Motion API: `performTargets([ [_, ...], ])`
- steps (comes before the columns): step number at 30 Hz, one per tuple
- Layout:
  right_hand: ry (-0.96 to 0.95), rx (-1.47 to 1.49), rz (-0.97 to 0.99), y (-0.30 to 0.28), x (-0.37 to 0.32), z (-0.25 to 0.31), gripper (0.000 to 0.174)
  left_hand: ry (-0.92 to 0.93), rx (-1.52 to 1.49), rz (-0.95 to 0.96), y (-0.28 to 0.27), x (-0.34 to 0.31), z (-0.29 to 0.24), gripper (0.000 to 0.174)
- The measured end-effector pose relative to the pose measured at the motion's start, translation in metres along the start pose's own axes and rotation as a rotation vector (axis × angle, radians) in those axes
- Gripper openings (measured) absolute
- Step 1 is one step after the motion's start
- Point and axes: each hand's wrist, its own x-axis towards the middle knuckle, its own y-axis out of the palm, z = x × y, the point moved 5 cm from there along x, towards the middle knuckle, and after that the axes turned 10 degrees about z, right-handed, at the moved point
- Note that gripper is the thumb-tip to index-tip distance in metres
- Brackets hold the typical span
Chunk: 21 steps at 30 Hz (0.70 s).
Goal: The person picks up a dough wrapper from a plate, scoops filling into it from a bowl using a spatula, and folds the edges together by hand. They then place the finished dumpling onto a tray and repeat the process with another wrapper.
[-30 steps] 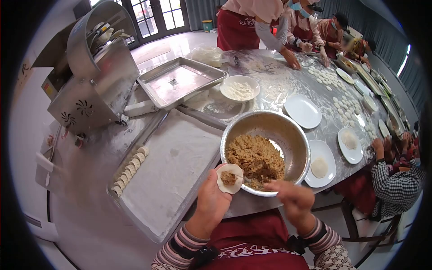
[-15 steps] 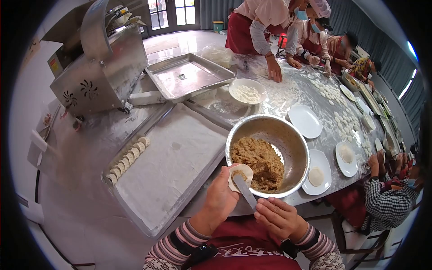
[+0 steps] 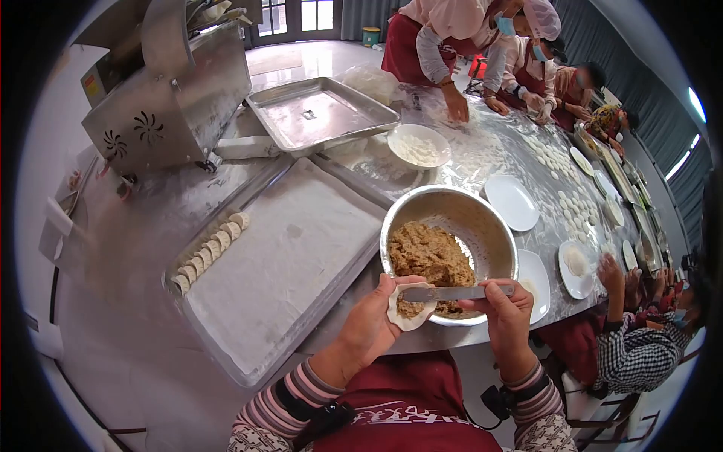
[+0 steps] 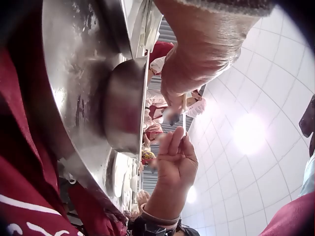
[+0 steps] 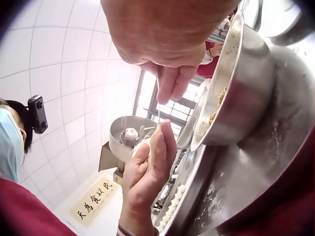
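My left hand (image 3: 367,329) holds a round dumpling wrapper (image 3: 411,319) with brown filling on it, just in front of the mixing bowl. Between thumb and fingers, my right hand (image 3: 507,322) pinches a flat metal filling spatula (image 3: 463,294). Its blade lies level across the upper part of the wrapper, overlapping the filling. Behind both hands, a steel mixing bowl (image 3: 493,237) holds a mound of brown minced filling (image 3: 425,252). In the right wrist view the spatula (image 5: 158,101) appears edge-on as a thin line between the two hands.
To the left, a paper-lined tray (image 3: 286,271) carries a row of folded dumplings (image 3: 211,252). Beyond stand an empty metal tray (image 3: 324,113), a flour bowl (image 3: 419,145) and a steel machine (image 3: 166,98). White plates (image 3: 512,202) sit right of the bowl; other people work around the table.
The right hand came from the bowl's front edge to the wrapper. The spatula swung from a slant to lying level across it. The left hand shifted slightly right, still holding the wrapper.
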Motion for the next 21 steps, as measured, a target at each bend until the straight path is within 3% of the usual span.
performTargets([
  [5,-0.07,-0.005,-0.018,-0.007,0.0,0.008,0.015,0.018,-0.022,0.012,-0.01,0.002,0.002,0.053],
  [11,0.042,-0.027,0.08,-0.004,0.005,-0.002,0.014,-0.036,0.031,0.022,-0.005,0.001,0.001,0.059],
  [17,-0.041,-0.015,0.079,-0.005,0.007,0.012,0.014,-0.023,-0.003,0.004,-0.011,0.002,0.002,0.059],
  [21,0.019,-0.048,0.136,0.004,0.007,0.007,0.015,-0.031,0.001,-0.013,-0.005,0.001,0.001,0.058],
])
